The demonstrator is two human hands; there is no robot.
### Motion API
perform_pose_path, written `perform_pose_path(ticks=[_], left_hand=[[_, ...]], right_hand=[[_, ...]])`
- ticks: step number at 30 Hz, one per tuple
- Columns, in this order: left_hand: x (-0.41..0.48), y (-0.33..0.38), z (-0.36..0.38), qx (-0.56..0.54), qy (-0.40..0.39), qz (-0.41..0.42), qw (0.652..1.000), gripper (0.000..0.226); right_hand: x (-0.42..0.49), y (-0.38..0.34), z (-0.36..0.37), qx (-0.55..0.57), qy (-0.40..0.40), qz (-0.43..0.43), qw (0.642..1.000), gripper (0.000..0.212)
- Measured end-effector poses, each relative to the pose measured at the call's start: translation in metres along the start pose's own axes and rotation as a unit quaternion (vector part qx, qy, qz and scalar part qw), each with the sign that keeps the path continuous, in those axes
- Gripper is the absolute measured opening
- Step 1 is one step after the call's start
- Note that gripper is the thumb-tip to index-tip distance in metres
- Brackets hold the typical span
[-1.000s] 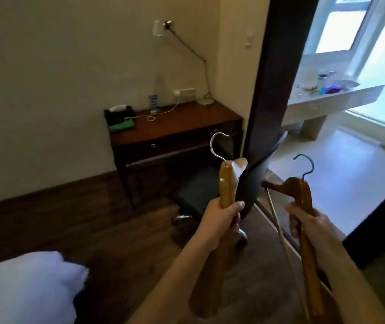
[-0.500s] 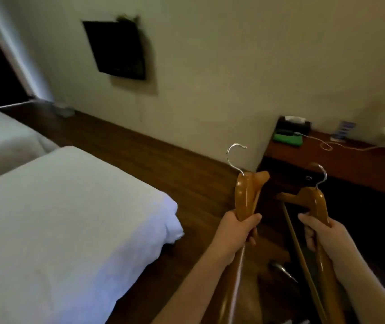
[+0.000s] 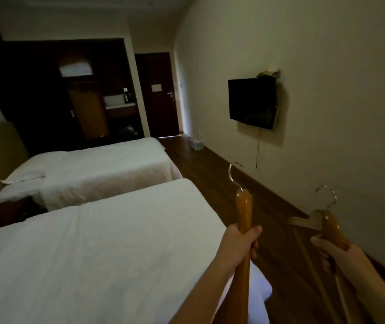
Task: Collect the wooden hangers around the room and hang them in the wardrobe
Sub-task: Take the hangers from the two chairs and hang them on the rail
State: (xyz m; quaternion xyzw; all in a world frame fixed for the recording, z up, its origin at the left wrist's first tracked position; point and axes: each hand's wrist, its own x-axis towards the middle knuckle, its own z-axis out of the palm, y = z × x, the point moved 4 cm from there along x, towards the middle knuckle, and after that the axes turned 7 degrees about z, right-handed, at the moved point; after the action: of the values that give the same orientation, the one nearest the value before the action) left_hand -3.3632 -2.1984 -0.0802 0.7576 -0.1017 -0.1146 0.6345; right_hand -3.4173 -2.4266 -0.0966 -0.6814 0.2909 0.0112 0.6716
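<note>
- left hand (image 3: 245, 242) wrapped tight around one hanger (image 3: 243, 206), hook up, about 5 o'clock
- right hand (image 3: 336, 251) gripping the other hanger (image 3: 330, 224) at 4 o'clock
- wardrobe (image 3: 81, 101) way off at 10 o'clock

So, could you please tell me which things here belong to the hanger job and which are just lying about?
For the job: left hanger, gripped by the left hand; right hanger, gripped by the right hand; wardrobe at the far end.
Just lying about: near bed, far bed, TV, door, box on the floor.
</note>
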Motion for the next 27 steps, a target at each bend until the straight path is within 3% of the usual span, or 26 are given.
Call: perform_pose_path(ticks=[9, 19, 22, 27], left_hand=[[0.174, 0.014, -0.001, -0.026, 0.078, -0.007, 0.997, 0.028], [0.365, 0.042, 0.034, -0.026, 0.241, -0.036, 0.969, 0.032], [0.411, 0.054, 0.053, -0.024, 0.279, -0.03, 0.959, 0.03], [0.473, 0.065, 0.057, -0.039, 0.339, -0.048, 0.939, 0.031]], right_hand=[[0.157, -0.103, 0.015, 0.017, -0.069, -0.038, 0.997, 0.014], [0.391, -0.187, -0.051, 0.066, -0.116, -0.024, 0.991, 0.003], [0.456, -0.223, -0.067, 0.038, -0.135, -0.025, 0.99, 0.01], [0.55, -0.285, -0.043, 0.021, -0.227, -0.069, 0.971, 0.011]])
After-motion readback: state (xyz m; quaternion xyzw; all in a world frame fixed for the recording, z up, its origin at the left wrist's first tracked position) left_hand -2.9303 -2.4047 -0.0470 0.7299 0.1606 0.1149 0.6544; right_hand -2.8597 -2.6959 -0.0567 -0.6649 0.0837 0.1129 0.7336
